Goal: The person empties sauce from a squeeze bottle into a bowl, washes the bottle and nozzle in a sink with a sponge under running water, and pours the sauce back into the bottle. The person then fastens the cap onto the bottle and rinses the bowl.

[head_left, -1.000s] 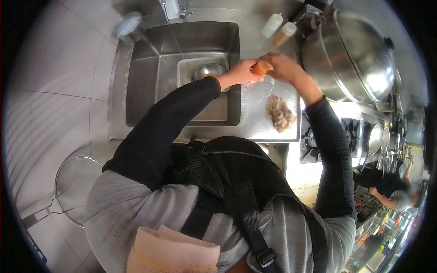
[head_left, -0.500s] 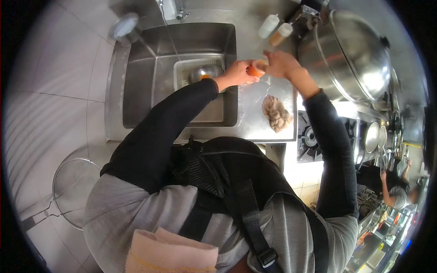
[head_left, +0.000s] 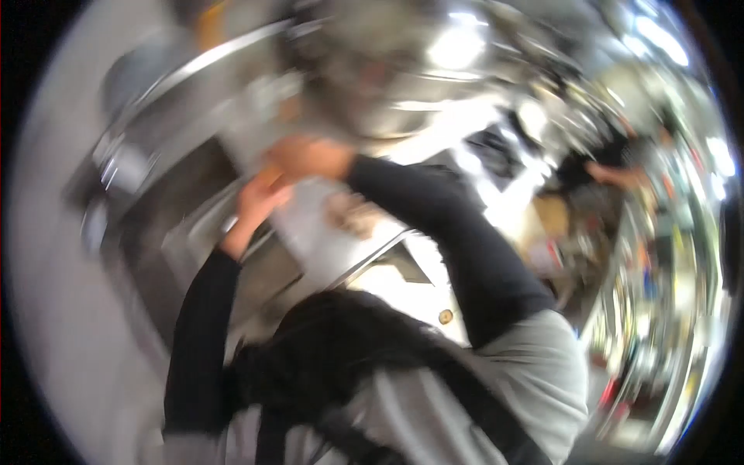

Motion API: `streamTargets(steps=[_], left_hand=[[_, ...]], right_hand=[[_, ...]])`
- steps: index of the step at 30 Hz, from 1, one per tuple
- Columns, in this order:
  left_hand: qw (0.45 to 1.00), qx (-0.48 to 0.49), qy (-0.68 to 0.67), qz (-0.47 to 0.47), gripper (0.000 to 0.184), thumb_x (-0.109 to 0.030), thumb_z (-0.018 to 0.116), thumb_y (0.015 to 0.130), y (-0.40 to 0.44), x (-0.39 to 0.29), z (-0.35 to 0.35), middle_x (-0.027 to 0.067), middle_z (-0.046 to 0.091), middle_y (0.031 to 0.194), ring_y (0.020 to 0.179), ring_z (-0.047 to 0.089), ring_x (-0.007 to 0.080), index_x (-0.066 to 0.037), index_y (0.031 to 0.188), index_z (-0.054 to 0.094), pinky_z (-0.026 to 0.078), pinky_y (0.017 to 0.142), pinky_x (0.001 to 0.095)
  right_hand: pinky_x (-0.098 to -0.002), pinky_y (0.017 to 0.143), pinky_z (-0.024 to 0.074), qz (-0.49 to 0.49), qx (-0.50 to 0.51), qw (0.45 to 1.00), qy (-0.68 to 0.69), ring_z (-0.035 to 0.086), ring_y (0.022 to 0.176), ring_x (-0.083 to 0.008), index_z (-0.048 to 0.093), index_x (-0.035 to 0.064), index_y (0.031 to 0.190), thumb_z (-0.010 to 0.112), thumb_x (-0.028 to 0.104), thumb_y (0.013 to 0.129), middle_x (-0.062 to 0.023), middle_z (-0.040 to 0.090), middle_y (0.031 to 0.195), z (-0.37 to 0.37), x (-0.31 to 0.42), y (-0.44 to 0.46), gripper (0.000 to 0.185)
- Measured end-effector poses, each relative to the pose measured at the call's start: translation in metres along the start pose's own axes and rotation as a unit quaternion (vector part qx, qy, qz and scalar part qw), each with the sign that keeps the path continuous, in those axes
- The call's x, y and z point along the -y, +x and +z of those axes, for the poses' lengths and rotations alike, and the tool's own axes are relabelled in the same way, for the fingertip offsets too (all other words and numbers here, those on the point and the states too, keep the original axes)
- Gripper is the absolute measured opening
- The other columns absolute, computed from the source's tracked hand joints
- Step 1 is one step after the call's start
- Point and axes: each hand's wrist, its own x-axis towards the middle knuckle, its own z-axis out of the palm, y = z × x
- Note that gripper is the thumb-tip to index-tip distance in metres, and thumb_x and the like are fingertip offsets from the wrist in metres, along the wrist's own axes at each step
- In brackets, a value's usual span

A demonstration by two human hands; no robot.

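Note:
The view is smeared by motion. My left hand is closed on an orange item, which shows only as a blur between the hands. Against its upper right side is my right hand, its fingers too blurred to make out. Both hands are over the steel counter, by the right edge of the sink. A crumpled brown cloth-like thing lies on the counter to the right of my hands.
Large steel cookware stands beyond my hands. The stove is to the right, with another person's arm farther off. Crowded shelves fill the right side. A small round brown thing is near my right sleeve.
The whole view has swung round, so the sink, counter and stove appear tilted and more of the kitchen shows at the right. My hands remain together around the orange item.

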Motion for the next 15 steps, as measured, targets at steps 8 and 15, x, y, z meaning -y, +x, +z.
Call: streamTargets(steps=[8,15], left_hand=[[0.978,-0.055,0.191,0.064,0.048,-0.003,0.073,0.083,0.006,0.034,-0.038,0.0126,0.064,0.118,0.104,0.063,0.0188,0.006,0.125,0.053,0.05,0.091,0.0329],[0.958,-0.085,0.269,0.052,0.054,-0.005,0.074,0.083,-0.004,0.026,-0.031,0.0144,0.062,0.123,0.112,0.06,0.0198,0.007,0.13,0.05,0.047,0.094,0.0329]], right_hand=[[-0.0392,0.066,0.0537,0.031,0.04,0.996,-0.069,0.071,0.082,-0.0257,0.077,0.0151,0.083,0.075,0.045,0.064,-0.0054,0.072,0.082,0.043,-0.002,0.031,0.035],[-0.0413,0.068,0.0546,0.207,0.024,0.975,0.072,0.07,0.079,-0.0271,0.076,0.0108,0.084,0.072,0.042,0.069,-0.0085,0.072,0.078,0.028,0.029,0.003,0.035]])
